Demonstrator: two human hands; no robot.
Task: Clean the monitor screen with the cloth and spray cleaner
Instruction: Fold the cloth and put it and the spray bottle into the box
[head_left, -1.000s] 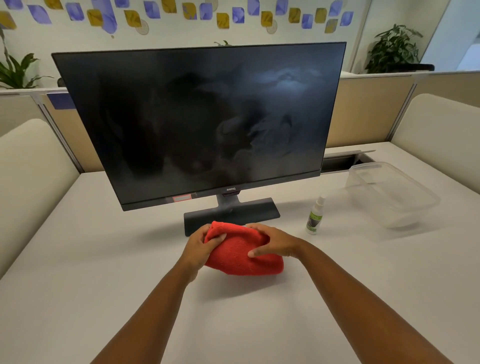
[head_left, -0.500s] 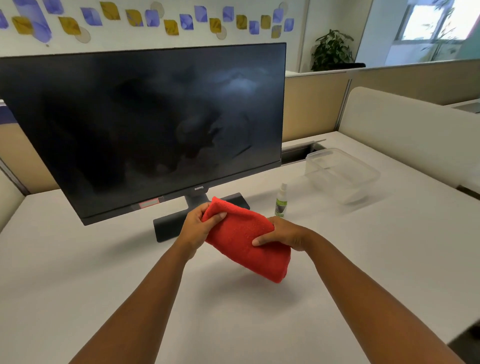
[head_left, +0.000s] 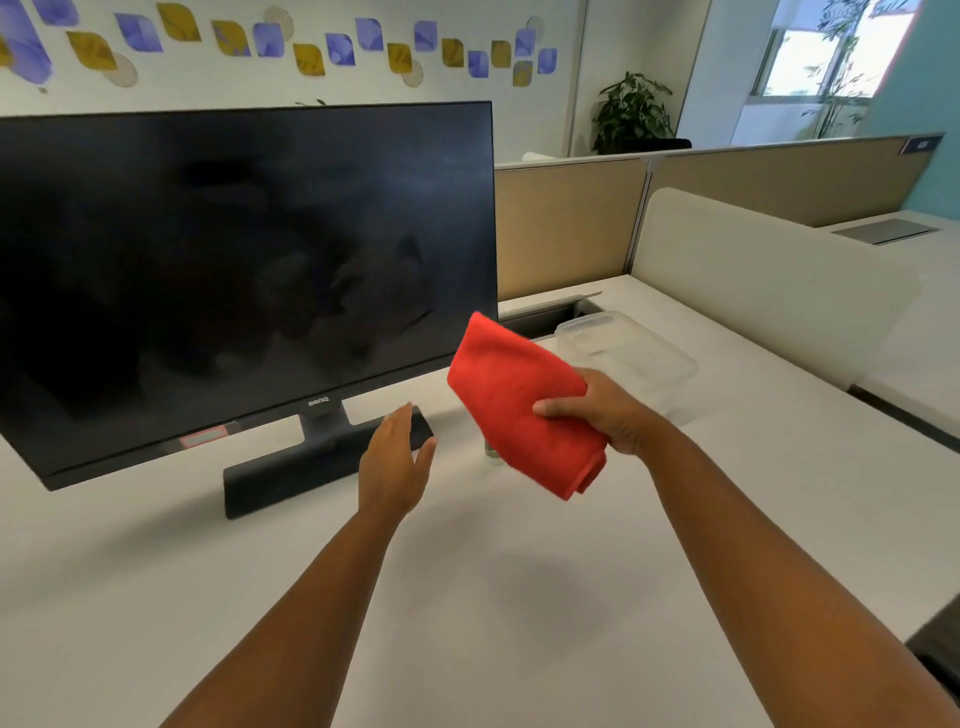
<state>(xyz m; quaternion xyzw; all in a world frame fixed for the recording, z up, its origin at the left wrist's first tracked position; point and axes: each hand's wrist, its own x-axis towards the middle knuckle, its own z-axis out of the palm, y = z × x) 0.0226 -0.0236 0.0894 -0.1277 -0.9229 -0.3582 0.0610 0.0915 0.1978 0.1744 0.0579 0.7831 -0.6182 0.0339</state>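
A black monitor (head_left: 244, 270) with a smeared dark screen stands on its stand at the left of the white desk (head_left: 519, 597). My right hand (head_left: 602, 410) grips a folded red cloth (head_left: 514, 400) and holds it in the air to the right of the screen's lower corner. My left hand (head_left: 395, 457) hovers with straight fingers over the right end of the monitor's base, holding nothing. The spray cleaner bottle (head_left: 491, 451) stands on the desk behind the cloth; only its base shows.
A clear plastic container (head_left: 639, 353) sits on the desk at the right, behind the cloth. An open cable slot (head_left: 550, 312) lies behind the monitor. Cream padded dividers (head_left: 769, 280) and tan partitions border the desk at the right and back.
My left hand has let go of the cloth and now hovers open. My right hand has lifted the cloth up and to the right. The view has turned right.
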